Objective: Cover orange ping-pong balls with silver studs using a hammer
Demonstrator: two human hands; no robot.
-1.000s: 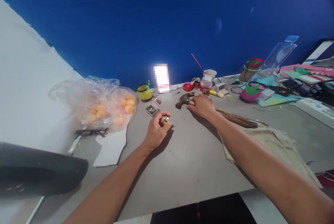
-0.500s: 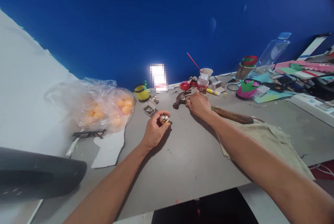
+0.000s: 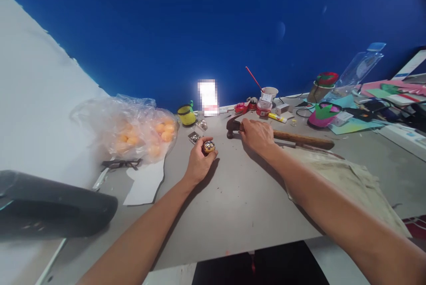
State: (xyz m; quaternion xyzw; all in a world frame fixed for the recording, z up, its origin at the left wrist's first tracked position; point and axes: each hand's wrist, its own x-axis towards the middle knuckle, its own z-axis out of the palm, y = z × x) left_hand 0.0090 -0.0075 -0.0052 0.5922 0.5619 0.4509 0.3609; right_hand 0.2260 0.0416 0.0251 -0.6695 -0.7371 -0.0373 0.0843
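Observation:
My left hand (image 3: 199,163) is closed around a small orange ball (image 3: 208,146), its top covered with shiny metal studs that look like thumbtacks. The fingers curl over its far side and the thumb lies along the near side. Just beyond that hand is a small open box (image 3: 195,138) of shiny metal pieces, with a second metallic heap (image 3: 201,125) behind it. To the right, my right hand (image 3: 258,135) grips a claw hammer (image 3: 302,138) close to its dark head. The wooden handle points right, over a folded beige cloth (image 3: 336,176).
A clear plastic bag of orange balls (image 3: 146,130) lies at the left beside glasses (image 3: 121,163) and white paper (image 3: 146,185). Along the blue wall stand a yellow pouch (image 3: 187,115), a paper cup (image 3: 270,93) and a pink holder (image 3: 322,115). A dark cylinder (image 3: 66,205) juts in at lower left.
The view has swung slightly left, so things appear further right. The hammer's handle has turned a little away from me in my right hand. My left hand still holds the studded ball.

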